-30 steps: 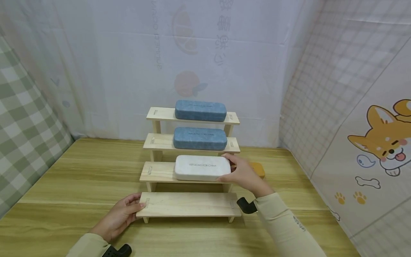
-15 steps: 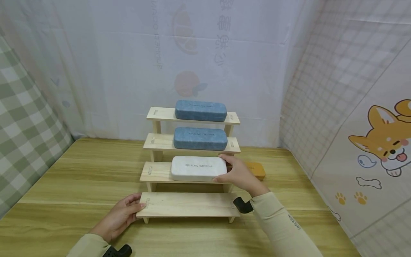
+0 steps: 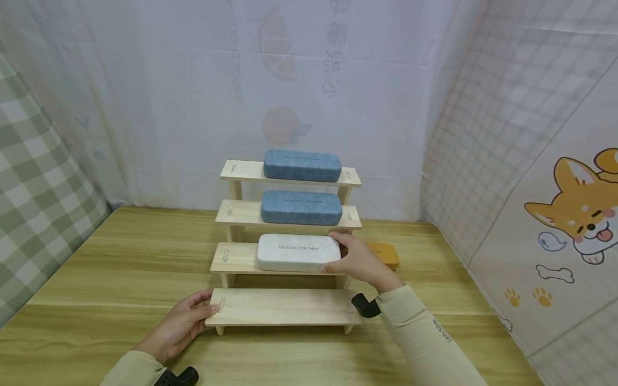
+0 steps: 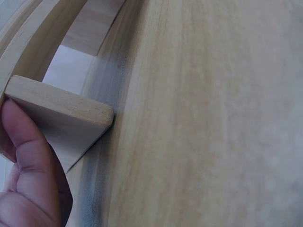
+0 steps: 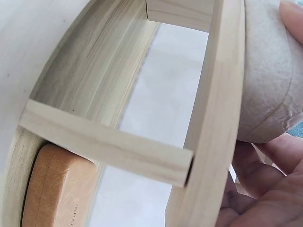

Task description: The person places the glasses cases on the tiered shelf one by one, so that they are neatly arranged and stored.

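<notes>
A four-step wooden shelf stands on the table. Its top two steps each carry a blue case. A white case lies on the third step, and my right hand grips its right end, fingers over the back and thumb at the front. In the right wrist view the white case shows past the step's edge, with my fingers on it. My left hand holds the left end of the bare bottom step; a finger lies against that step's end.
An orange case lies on the wooden table behind the shelf's right side, also seen under the shelf as the orange case. Cloth walls close in the back and both sides.
My right hand slid the white case a little to the left along the third step, then held still. My left hand has not moved.
</notes>
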